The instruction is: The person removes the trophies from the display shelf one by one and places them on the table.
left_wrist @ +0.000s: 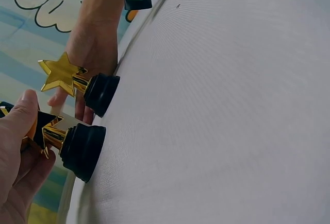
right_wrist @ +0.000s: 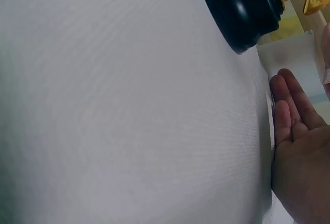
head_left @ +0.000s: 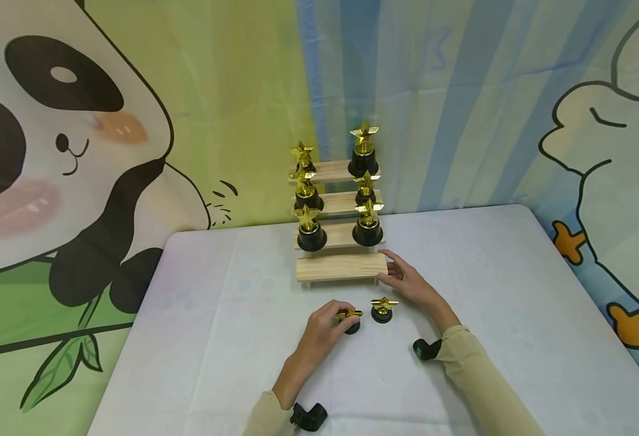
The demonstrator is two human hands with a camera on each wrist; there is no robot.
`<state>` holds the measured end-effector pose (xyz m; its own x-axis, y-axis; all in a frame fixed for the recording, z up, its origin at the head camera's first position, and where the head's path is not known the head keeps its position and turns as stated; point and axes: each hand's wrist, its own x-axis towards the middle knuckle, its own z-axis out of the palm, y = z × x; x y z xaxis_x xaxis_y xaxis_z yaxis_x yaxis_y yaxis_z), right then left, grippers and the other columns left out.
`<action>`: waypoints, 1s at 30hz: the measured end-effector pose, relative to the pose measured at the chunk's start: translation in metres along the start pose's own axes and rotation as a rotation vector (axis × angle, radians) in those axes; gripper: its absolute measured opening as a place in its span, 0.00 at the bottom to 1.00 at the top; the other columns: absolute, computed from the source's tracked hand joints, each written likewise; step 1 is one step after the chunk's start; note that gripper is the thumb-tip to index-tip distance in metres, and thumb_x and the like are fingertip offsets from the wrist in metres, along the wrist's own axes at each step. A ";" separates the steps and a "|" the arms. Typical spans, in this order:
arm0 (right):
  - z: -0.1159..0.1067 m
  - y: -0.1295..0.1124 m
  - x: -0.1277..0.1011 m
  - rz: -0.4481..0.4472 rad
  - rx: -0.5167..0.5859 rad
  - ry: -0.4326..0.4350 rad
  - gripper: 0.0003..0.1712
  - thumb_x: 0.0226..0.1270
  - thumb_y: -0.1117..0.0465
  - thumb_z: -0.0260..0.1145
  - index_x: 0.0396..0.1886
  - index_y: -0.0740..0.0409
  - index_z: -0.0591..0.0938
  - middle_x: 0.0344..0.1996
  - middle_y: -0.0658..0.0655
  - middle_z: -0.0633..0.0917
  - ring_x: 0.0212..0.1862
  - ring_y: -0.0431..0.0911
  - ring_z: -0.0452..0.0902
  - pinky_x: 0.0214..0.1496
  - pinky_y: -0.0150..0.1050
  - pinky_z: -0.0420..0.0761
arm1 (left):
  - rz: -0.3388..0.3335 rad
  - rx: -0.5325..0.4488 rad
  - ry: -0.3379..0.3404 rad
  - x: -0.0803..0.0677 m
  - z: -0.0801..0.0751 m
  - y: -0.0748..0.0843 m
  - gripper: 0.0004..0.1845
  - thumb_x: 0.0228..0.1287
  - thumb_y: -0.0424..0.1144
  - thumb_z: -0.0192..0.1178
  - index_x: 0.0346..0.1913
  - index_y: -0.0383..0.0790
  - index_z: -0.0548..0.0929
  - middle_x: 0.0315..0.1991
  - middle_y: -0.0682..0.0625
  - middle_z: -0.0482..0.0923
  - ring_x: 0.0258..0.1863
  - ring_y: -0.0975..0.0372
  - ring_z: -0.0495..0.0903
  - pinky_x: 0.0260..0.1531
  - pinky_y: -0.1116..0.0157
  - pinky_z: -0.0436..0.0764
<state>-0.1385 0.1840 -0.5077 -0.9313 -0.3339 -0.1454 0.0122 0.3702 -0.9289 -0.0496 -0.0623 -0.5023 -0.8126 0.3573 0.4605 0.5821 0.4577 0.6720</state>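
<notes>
A left hand (head_left: 322,330) pinches a trophy (left_wrist: 82,153) by its star in front of the low shelf (head_left: 341,267), where a steady, upright hold should serve best, the right hand's (head_left: 411,284) grip at the shelf's end unclear

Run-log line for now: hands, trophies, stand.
left hand: pinches star trophy | right hand: at right end of bottom step | second trophy: on table | upper steps: six trophies

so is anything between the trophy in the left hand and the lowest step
Nothing visible stands between the held trophy and the lowest step; the neighbouring trophy and the right hand are off to the right.
</notes>
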 end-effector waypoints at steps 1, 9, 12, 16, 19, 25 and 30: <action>0.000 0.000 0.000 0.001 0.000 0.001 0.41 0.71 0.51 0.62 0.77 0.50 0.53 0.64 0.71 0.71 0.64 0.61 0.71 0.62 0.50 0.75 | 0.000 0.001 -0.001 0.000 0.000 0.000 0.11 0.57 0.38 0.69 0.41 0.42 0.81 0.36 0.52 0.84 0.36 0.66 0.83 0.38 0.74 0.82; -0.001 -0.002 -0.003 0.009 -0.001 0.004 0.41 0.71 0.51 0.62 0.77 0.49 0.53 0.64 0.71 0.72 0.64 0.60 0.72 0.61 0.49 0.76 | 0.005 0.005 0.003 0.000 0.002 0.000 0.11 0.58 0.39 0.69 0.42 0.41 0.82 0.37 0.52 0.85 0.37 0.66 0.83 0.39 0.74 0.82; -0.002 -0.002 -0.003 0.000 0.000 0.007 0.41 0.71 0.52 0.62 0.77 0.51 0.53 0.64 0.71 0.71 0.64 0.61 0.71 0.61 0.49 0.76 | -0.006 -0.002 -0.002 0.000 0.003 0.000 0.10 0.58 0.39 0.68 0.42 0.42 0.82 0.37 0.52 0.85 0.38 0.66 0.84 0.40 0.74 0.82; -0.003 -0.001 -0.004 0.002 -0.002 0.009 0.41 0.71 0.52 0.61 0.77 0.51 0.52 0.64 0.72 0.71 0.64 0.61 0.71 0.62 0.52 0.75 | -0.006 0.009 0.001 0.000 0.004 -0.001 0.12 0.58 0.40 0.69 0.43 0.42 0.82 0.37 0.53 0.84 0.38 0.66 0.83 0.40 0.74 0.82; -0.001 0.001 -0.004 0.012 -0.003 0.004 0.41 0.71 0.51 0.61 0.77 0.50 0.53 0.65 0.71 0.71 0.64 0.61 0.71 0.63 0.53 0.75 | 0.010 0.022 0.010 -0.002 0.004 -0.001 0.16 0.55 0.41 0.71 0.45 0.39 0.82 0.39 0.51 0.84 0.40 0.64 0.84 0.41 0.72 0.83; 0.002 0.002 -0.001 0.023 0.001 0.005 0.41 0.71 0.50 0.62 0.77 0.49 0.54 0.64 0.70 0.72 0.63 0.60 0.72 0.62 0.50 0.76 | -0.046 0.036 0.105 0.004 -0.008 -0.001 0.23 0.58 0.45 0.69 0.53 0.36 0.79 0.47 0.49 0.83 0.49 0.59 0.82 0.49 0.64 0.83; 0.000 -0.001 -0.002 0.018 0.012 0.001 0.41 0.71 0.51 0.62 0.77 0.50 0.53 0.64 0.71 0.72 0.63 0.60 0.72 0.61 0.49 0.76 | -0.028 0.043 0.234 0.031 -0.025 0.001 0.18 0.66 0.42 0.63 0.53 0.37 0.79 0.48 0.48 0.83 0.50 0.58 0.82 0.51 0.62 0.82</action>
<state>-0.1370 0.1839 -0.5064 -0.9314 -0.3262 -0.1613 0.0332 0.3653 -0.9303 -0.0751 -0.0716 -0.4731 -0.8103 0.1482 0.5670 0.5559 0.5008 0.6635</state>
